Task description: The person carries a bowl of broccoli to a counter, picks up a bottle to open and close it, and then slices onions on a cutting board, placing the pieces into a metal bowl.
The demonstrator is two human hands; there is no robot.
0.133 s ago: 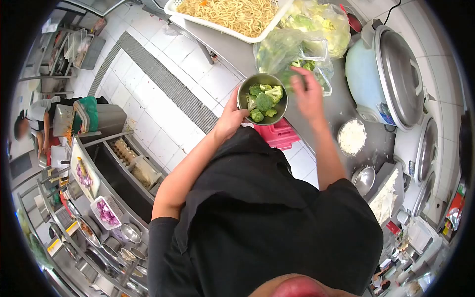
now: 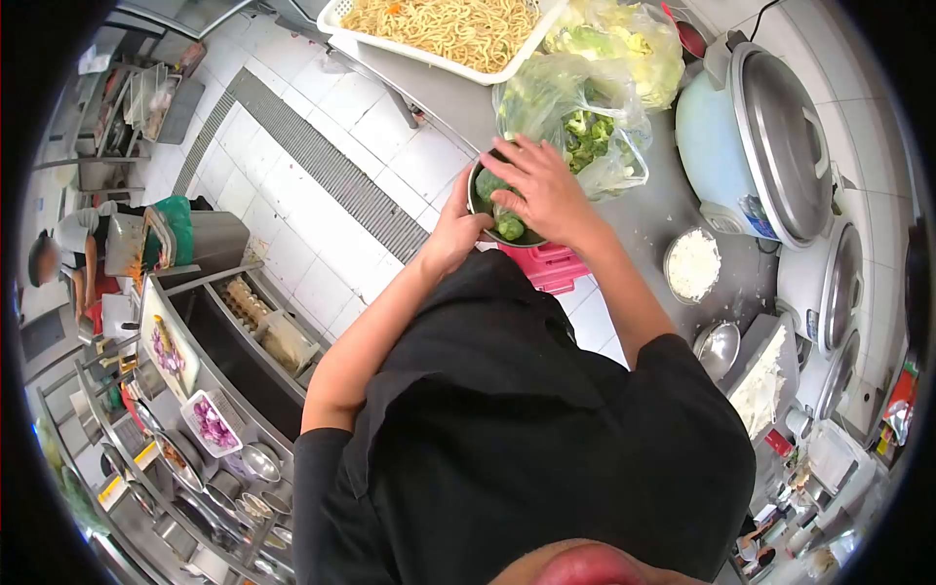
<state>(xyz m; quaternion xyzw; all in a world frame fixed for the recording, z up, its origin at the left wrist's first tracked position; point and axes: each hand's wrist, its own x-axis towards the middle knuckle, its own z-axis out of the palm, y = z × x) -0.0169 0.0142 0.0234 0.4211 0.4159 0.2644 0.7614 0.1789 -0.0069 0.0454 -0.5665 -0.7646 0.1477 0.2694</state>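
Observation:
My left hand (image 2: 454,232) grips the rim of a metal bowl (image 2: 472,195) from its left side. Broccoli florets (image 2: 509,225) lie inside, partly covered by my right hand (image 2: 546,193). That right hand is over the bowl with its fingers spread, its palm side hidden. Just beyond the bowl, an open clear plastic bag (image 2: 624,161) holds more broccoli (image 2: 587,135) on the steel counter (image 2: 639,226).
A white tray of noodles (image 2: 444,34) and a bag of pale green vegetables (image 2: 624,44) stand at the back. A large cooker (image 2: 726,146) and a bowl of white food (image 2: 693,265) are right. A co-worker (image 2: 73,239) bends far left.
My right hand has moved left from beside the plastic bag to over the bowl. The bag's mouth shows wider open. The left hand and bowl have hardly moved.

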